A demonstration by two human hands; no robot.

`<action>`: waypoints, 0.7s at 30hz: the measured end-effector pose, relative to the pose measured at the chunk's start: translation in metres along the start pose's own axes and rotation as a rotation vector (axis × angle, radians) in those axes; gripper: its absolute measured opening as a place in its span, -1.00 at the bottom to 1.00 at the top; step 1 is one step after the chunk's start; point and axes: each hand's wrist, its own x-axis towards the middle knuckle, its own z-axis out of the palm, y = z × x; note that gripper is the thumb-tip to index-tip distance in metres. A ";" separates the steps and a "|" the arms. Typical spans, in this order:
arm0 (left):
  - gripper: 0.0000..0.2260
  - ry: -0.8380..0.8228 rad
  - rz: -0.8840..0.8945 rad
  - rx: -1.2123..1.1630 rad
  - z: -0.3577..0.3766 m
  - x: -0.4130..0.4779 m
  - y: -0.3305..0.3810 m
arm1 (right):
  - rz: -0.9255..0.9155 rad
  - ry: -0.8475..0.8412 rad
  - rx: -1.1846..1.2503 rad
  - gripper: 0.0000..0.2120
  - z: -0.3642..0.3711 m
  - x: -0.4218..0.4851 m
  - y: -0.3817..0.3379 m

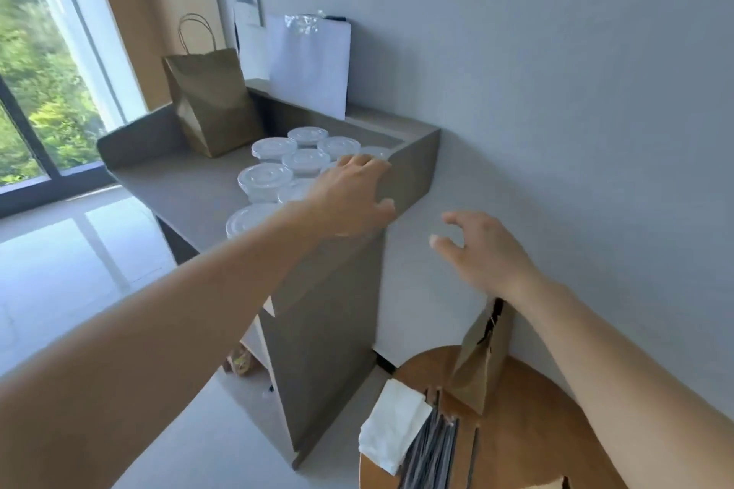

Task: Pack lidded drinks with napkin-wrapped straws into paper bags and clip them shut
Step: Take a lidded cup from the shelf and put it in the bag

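Note:
Several clear lidded drinks [264,179] stand grouped on a grey counter [186,191]. My left hand [349,195] reaches over the nearest cups, fingers spread, covering some of them; whether it touches a lid is unclear. My right hand [480,250] hovers open in the air to the right of the counter, holding nothing. Below it a brown paper bag [480,361] stands on a round wooden table [524,429], its top pinched together. White napkins [393,429] and dark straws [433,453] lie at the table's left edge.
A larger brown handled bag [210,99] stands at the counter's back left. White paper bags [310,63] lean on the raised back shelf against the grey wall. A window fills the left side above a pale floor [79,258].

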 end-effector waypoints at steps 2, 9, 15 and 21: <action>-0.43 0.031 -0.052 0.014 -0.023 0.008 -0.043 | -0.054 0.028 -0.009 -0.51 -0.002 0.032 -0.038; -0.52 0.036 -0.199 0.027 -0.060 0.025 -0.189 | -0.270 -0.113 0.051 -0.37 0.024 0.114 -0.161; -0.43 -0.038 -0.229 -0.005 -0.043 0.029 -0.252 | -0.419 -0.507 -0.255 -0.04 0.072 0.125 -0.212; -0.43 -0.033 -0.167 -0.009 -0.035 0.056 -0.262 | -0.434 -0.587 -0.331 0.00 0.086 0.136 -0.217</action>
